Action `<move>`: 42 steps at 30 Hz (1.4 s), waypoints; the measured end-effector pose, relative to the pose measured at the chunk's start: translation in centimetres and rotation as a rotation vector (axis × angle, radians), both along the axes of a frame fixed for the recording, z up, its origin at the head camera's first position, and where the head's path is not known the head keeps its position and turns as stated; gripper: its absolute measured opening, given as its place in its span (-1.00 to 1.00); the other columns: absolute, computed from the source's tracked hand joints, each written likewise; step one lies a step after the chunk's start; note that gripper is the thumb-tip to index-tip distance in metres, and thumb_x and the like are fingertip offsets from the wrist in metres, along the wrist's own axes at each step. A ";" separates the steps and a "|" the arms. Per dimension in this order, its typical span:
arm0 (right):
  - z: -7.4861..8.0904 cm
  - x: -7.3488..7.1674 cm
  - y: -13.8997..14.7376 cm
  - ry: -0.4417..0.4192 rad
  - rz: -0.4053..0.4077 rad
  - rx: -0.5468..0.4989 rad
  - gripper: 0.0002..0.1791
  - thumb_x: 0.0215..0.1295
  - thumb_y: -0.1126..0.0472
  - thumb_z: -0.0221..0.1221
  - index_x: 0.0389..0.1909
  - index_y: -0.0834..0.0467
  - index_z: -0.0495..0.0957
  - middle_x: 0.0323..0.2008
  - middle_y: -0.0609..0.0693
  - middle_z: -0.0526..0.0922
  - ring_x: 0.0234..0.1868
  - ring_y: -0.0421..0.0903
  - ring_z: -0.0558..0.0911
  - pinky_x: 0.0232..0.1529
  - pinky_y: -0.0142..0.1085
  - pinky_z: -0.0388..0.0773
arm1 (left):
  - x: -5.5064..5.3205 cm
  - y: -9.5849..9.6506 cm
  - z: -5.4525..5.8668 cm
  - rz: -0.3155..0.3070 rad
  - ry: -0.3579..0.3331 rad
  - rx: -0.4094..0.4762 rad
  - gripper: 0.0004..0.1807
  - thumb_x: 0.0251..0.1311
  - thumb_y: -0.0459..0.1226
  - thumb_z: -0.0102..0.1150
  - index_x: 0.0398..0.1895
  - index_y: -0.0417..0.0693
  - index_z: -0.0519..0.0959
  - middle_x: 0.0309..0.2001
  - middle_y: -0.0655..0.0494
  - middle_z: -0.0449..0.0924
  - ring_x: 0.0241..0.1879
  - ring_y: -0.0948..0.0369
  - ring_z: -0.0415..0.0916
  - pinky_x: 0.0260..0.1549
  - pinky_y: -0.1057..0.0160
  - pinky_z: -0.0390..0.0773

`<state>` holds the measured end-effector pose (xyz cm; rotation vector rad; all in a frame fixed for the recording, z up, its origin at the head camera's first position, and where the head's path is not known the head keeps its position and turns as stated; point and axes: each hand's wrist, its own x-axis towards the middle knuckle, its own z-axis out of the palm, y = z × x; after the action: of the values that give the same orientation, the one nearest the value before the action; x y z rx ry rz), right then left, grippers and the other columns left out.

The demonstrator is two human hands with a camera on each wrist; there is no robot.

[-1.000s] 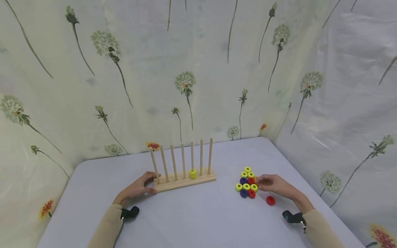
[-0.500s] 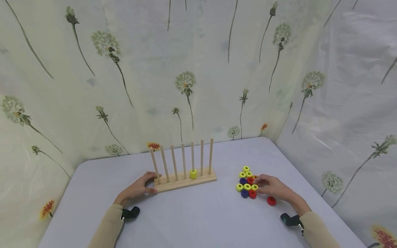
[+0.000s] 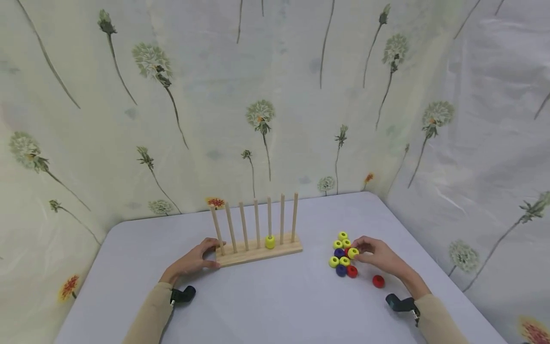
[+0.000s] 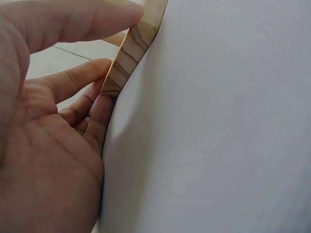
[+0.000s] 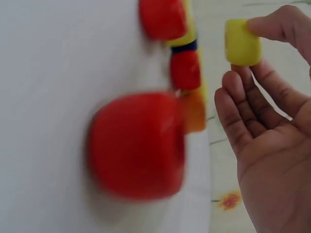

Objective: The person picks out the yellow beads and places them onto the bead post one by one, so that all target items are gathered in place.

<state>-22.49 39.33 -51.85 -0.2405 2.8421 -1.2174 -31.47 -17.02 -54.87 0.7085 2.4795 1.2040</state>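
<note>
My left hand (image 3: 195,259) grips the left end of a wooden peg stand (image 3: 258,253), thumb on the near side and fingers behind. In the left wrist view the thumb and fingertips touch the end of its base (image 4: 129,58). Several upright pegs rise from the stand, and one of them carries yellow beads (image 3: 269,242). Over on the right, my right hand (image 3: 382,258) pinches a yellow bead (image 5: 243,42) between thumb and fingers, lifted off the table at the edge of the bead group.
Yellow, dark blue and red beads (image 3: 352,271) lie grouped on the white table (image 3: 258,306). An orange bead (image 5: 194,112) shows in the right wrist view. One red bead (image 3: 378,281) lies apart, below the right hand. A flowered cloth (image 3: 206,95) hangs behind the table.
My right hand has taken a yellow bead from the group's right side and raised it. The left hand stays on the stand's end.
</note>
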 end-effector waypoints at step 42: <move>14.5 -4.0 -21.8 0.445 -0.015 -0.294 -0.70 0.15 0.13 0.36 -0.10 0.08 0.60 -0.15 0.00 0.63 -0.15 -0.06 0.60 -0.04 -0.11 0.52 | -0.2 -0.2 -0.1 -0.025 0.002 0.021 -0.29 0.05 -0.17 0.37 0.32 -0.02 0.38 0.30 -0.04 0.25 0.32 -0.05 0.20 0.26 -0.19 0.17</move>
<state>-26.49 17.58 -37.35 -0.5666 3.0000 -1.7852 -31.64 -17.22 -54.98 0.7444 2.4552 1.2228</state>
